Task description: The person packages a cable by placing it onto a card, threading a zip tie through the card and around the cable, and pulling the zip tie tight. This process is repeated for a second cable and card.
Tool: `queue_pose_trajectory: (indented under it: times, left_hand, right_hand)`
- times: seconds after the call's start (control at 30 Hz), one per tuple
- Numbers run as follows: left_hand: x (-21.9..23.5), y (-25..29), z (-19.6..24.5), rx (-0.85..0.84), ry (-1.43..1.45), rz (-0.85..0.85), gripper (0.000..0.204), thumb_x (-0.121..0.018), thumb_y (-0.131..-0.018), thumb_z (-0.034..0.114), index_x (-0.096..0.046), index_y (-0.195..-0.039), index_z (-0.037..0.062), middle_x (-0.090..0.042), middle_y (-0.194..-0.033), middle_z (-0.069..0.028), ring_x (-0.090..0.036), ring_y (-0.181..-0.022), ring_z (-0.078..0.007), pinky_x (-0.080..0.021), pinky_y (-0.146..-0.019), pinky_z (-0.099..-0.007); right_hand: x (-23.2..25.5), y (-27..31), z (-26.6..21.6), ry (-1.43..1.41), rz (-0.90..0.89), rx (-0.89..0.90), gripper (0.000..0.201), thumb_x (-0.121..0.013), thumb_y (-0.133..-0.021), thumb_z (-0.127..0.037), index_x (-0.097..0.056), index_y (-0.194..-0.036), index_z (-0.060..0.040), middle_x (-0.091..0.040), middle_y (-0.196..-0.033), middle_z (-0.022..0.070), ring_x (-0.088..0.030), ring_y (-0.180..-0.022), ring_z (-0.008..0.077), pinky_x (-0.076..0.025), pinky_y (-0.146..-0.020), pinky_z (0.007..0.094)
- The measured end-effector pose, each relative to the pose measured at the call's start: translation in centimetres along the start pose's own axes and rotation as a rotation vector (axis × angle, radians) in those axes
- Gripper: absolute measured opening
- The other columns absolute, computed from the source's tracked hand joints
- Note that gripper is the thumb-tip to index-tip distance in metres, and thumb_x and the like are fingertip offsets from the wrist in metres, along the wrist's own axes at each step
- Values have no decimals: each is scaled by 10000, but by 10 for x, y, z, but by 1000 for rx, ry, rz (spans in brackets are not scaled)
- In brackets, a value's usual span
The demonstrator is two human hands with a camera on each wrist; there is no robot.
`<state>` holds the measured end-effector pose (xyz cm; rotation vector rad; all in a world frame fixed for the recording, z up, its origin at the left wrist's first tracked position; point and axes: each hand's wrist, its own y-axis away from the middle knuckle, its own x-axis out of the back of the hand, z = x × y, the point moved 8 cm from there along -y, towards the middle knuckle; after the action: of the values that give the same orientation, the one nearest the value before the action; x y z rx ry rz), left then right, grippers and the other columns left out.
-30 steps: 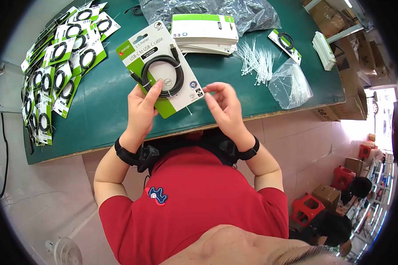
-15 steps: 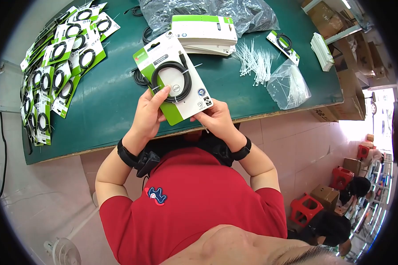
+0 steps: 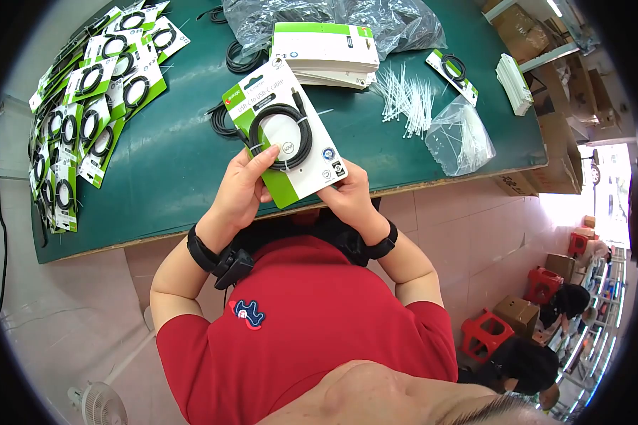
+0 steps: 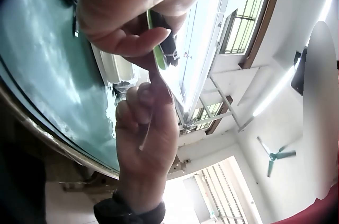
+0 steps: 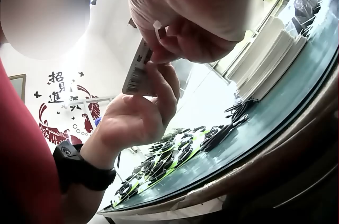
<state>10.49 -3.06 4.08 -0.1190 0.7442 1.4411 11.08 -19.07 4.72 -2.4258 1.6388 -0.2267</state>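
Observation:
My left hand [image 3: 241,188] grips a white-and-green cardboard card [image 3: 301,177] by its lower left side, thumb on the front. A coiled black USB-C cable [image 3: 306,138] lies on the card's face, bound to it by white ties. At the card's lower right edge, the fingers of my right hand [image 3: 351,198] are curled partly behind it. From those fingers sticks out a white cable tie [image 5: 158,27], also visible along the palm in the left wrist view. Most of the card's back is hidden in the head view.
Many carded cables [image 3: 88,81] cover the table's left end. Behind the held card are a stack of cards [image 3: 326,53], loose black cables [image 3: 223,124] and plastic bags [image 3: 404,28]. Loose white ties [image 3: 407,103], a bag of ties [image 3: 464,142] and another carded cable [image 3: 452,71] lie to the right.
The card has moved right and slightly toward the body in my left hand. My right hand has come from beside the card to its lower right edge, fingers behind it.

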Motion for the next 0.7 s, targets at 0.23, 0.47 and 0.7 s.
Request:
queue_pose_trajectory:
  times: [0.23, 0.47, 0.7]
  left_hand:
    - [1, -1, -5, -8, 6, -18, 234, -630, -1010, 268, -607, -1135, 71, -675, -927, -6, -556, -623, -29, -384, -443, -192]
    - [10, 1, 2, -71, -74, 9, 229, -636, -1009, 263, -621, -1116, 60, -687, -931, -12, -562, -612, -32, -398, -445, -194]
    - [4, -2, -6, -40, -23, -9, 221, -634, -1013, 261, -621, -1116, 66, -685, -931, -10, -562, -616, -34, -393, -446, -192]
  right_hand:
    - [-2, -2, -7, 37, 88, 57, 217, -677, -834, 33, -694, -1049, 18, -714, -996, 81, -688, -886, 143, -536, -768, 280]
    - [3, 0, 14, -49, 4, -104, 271, -652, -879, 47, -649, -1150, 42, -719, -1084, 75, -676, -997, 129, -540, -867, 288]
    - [4, 3, 15, -45, 62, -30, 306, -651, -884, 51, -619, -1188, 59, -708, -1122, 88, -671, -1030, 142, -537, -886, 294]
